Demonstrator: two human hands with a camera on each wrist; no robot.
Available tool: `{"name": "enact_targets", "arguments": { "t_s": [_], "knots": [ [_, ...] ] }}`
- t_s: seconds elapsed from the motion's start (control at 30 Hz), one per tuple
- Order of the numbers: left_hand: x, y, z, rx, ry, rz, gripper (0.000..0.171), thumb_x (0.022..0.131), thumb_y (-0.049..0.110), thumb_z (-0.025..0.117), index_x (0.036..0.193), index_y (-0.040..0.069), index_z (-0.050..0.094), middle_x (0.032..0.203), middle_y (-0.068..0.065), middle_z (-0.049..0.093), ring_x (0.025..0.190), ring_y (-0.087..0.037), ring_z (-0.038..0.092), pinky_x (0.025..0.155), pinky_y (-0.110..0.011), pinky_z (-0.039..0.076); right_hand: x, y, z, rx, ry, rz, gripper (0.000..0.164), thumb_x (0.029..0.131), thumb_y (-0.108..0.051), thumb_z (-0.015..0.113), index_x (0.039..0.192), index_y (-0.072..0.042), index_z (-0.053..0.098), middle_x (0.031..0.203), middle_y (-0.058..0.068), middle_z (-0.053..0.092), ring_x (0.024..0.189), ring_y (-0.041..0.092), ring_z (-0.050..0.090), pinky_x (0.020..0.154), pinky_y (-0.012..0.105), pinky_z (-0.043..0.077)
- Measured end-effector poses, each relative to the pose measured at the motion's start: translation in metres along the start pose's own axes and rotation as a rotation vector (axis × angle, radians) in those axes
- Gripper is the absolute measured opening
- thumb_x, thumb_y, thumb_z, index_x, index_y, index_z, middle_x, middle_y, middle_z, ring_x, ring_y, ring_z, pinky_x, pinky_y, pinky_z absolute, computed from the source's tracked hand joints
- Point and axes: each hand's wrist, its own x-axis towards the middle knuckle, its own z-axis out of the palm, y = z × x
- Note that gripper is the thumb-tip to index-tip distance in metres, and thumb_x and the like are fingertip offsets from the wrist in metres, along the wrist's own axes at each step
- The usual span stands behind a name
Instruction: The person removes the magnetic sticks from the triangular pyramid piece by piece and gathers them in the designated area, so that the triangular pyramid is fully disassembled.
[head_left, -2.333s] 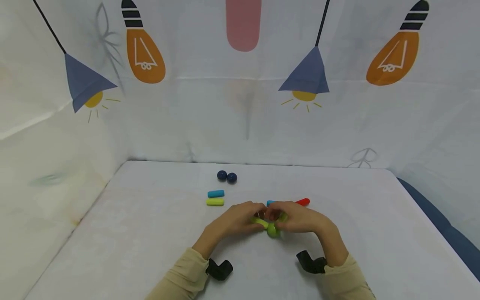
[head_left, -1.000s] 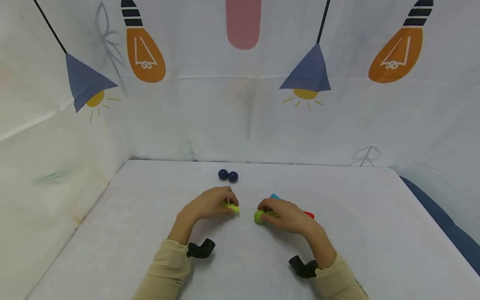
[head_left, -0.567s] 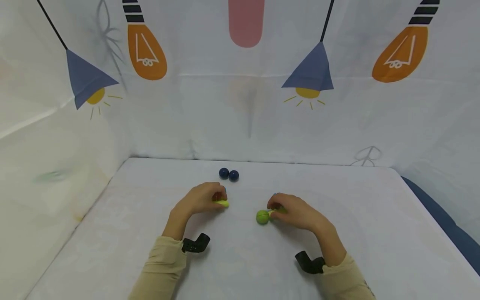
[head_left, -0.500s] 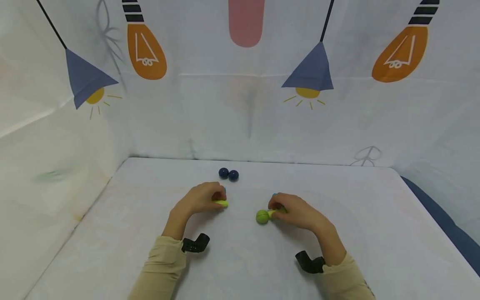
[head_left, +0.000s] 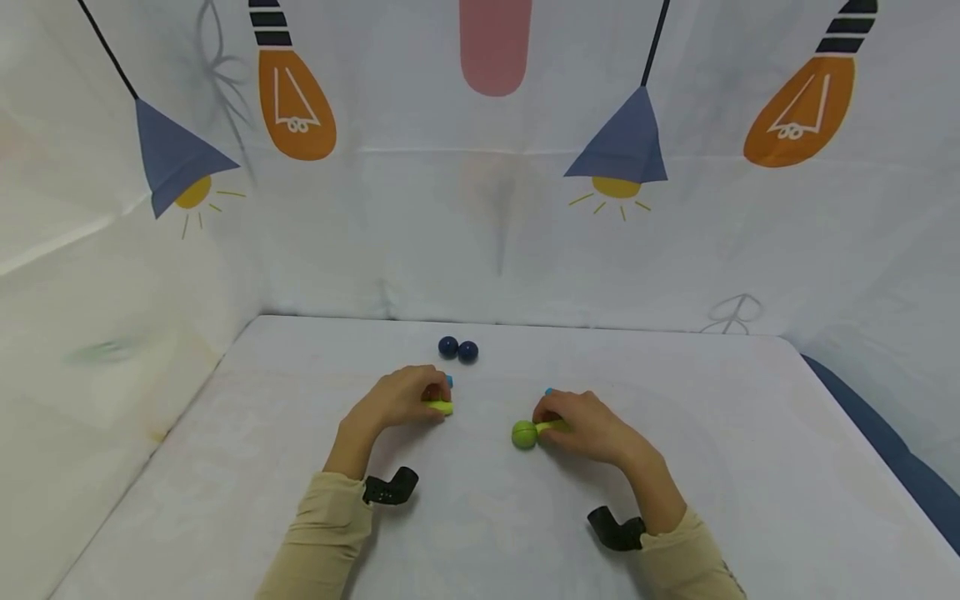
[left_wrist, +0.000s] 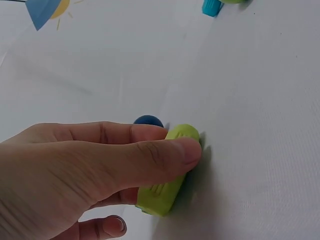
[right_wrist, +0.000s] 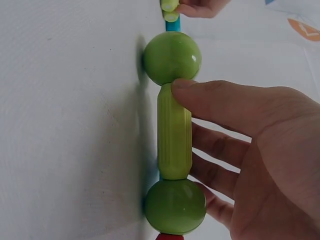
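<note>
In the left wrist view my left hand [left_wrist: 95, 170] pinches a short ribbed yellow-green magnetic rod [left_wrist: 157, 197], thumb on top. The same left hand [head_left: 405, 396] is low over the table's left-centre in the head view. Two yellow-green rod ends and a blue rod [right_wrist: 173, 25] show beside it in the right wrist view. My right hand [right_wrist: 270, 145] holds another yellow-green rod [right_wrist: 174, 135], joined between a green ball [right_wrist: 172, 57] and a second green ball [right_wrist: 175, 206]. Below that second ball, the end of a red rod [right_wrist: 170, 237] touches it.
Two dark blue balls [head_left: 458, 349] sit side by side toward the back of the white table [head_left: 480, 517]. A blue rod tip [head_left: 549, 391] peeks out behind my right hand. Printed white cloth hangs at the back and left.
My hands were together at the green ball; my left hand has since moved left with a yellow-green rod, to where a blue and a yellow-green rod lay. The last half second shows little movement.
</note>
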Motion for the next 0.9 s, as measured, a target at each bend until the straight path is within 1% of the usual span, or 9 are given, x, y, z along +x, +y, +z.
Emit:
{"name": "enact_targets", "arguments": {
  "t_s": [0.17,0.27,0.33,0.4,0.5,0.57,0.63,0.73,0.9],
  "knots": [
    [0.0,0.001,0.0,-0.015,-0.005,0.007,0.021,0.075,0.02,0.08,0.089,0.018,0.065,0.084,0.003,0.059,0.078,-0.013,0.051,0.068,-0.028,0.041,0.0,0.001,0.001,0.0,0.002,-0.006,0.011,0.087,-0.018,0.064,0.097,-0.019,0.066,0.093,-0.01,0.063,0.088,0.009,0.06,0.083,0.037,0.042],
    [0.001,0.003,0.0,-0.011,0.0,0.026,0.02,0.076,0.02,0.079,0.09,0.017,0.064,0.083,0.003,0.058,0.077,-0.011,0.05,0.068,-0.026,0.041,0.0,0.001,0.002,0.008,-0.007,0.0,0.01,0.088,-0.019,0.063,0.097,-0.019,0.066,0.092,-0.011,0.062,0.085,0.007,0.057,0.081,0.035,0.039],
    [0.003,0.008,0.001,-0.011,0.006,0.048,0.018,0.079,0.022,0.077,0.091,0.017,0.064,0.082,0.004,0.057,0.076,-0.011,0.05,0.067,-0.025,0.04,0.0,0.001,0.002,0.008,-0.012,0.005,0.009,0.088,-0.02,0.063,0.097,-0.02,0.066,0.092,-0.012,0.062,0.084,0.006,0.055,0.08,0.034,0.038],
    [0.005,0.017,0.003,-0.018,0.016,0.074,0.018,0.082,0.025,0.073,0.094,0.017,0.064,0.083,0.004,0.057,0.074,-0.01,0.049,0.066,-0.024,0.041,0.0,0.001,0.002,0.002,-0.014,0.005,0.009,0.088,-0.02,0.063,0.096,-0.02,0.066,0.09,-0.012,0.061,0.084,0.006,0.055,0.079,0.033,0.037],
    [0.01,0.035,0.015,-0.039,0.02,0.146,0.022,0.086,0.032,0.069,0.1,0.017,0.064,0.085,0.003,0.059,0.074,-0.01,0.052,0.065,-0.023,0.042,0.001,0.0,0.002,-0.004,-0.01,0.001,0.008,0.088,-0.021,0.063,0.096,-0.02,0.065,0.089,-0.012,0.061,0.082,0.005,0.055,0.077,0.032,0.037],
    [0.014,0.048,0.026,-0.053,0.003,0.194,0.028,0.086,0.038,0.067,0.105,0.017,0.063,0.088,0.003,0.06,0.075,-0.01,0.053,0.065,-0.021,0.043,0.001,-0.001,0.001,0.001,-0.008,-0.005,0.007,0.089,-0.021,0.063,0.096,-0.019,0.065,0.088,-0.012,0.06,0.081,0.005,0.054,0.077,0.032,0.037],
    [0.018,0.059,0.037,-0.041,-0.022,0.235,0.035,0.085,0.044,0.067,0.109,0.019,0.061,0.091,0.005,0.06,0.077,-0.008,0.054,0.065,-0.019,0.043,0.001,-0.002,0.001,0.004,-0.006,-0.012,0.008,0.089,-0.021,0.063,0.096,-0.02,0.065,0.087,-0.012,0.06,0.08,0.005,0.054,0.076,0.031,0.037],
    [0.021,0.069,0.05,-0.014,-0.044,0.247,0.039,0.083,0.048,0.068,0.111,0.022,0.057,0.094,0.009,0.059,0.074,-0.004,0.051,0.063,-0.016,0.042,0.001,-0.002,0.002,0.006,-0.001,-0.019,0.008,0.089,-0.02,0.063,0.097,-0.02,0.065,0.088,-0.012,0.06,0.08,0.004,0.054,0.076,0.031,0.037],
    [0.024,0.073,0.06,0.016,-0.008,0.222,0.037,0.081,0.044,0.071,0.108,0.024,0.055,0.093,0.011,0.057,0.067,-0.001,0.047,0.058,-0.016,0.039,0.0,0.001,0.004,-0.008,0.017,-0.044,0.007,0.089,-0.019,0.063,0.096,-0.019,0.064,0.088,-0.011,0.061,0.08,0.005,0.055,0.075,0.031,0.037]
  ]
}}
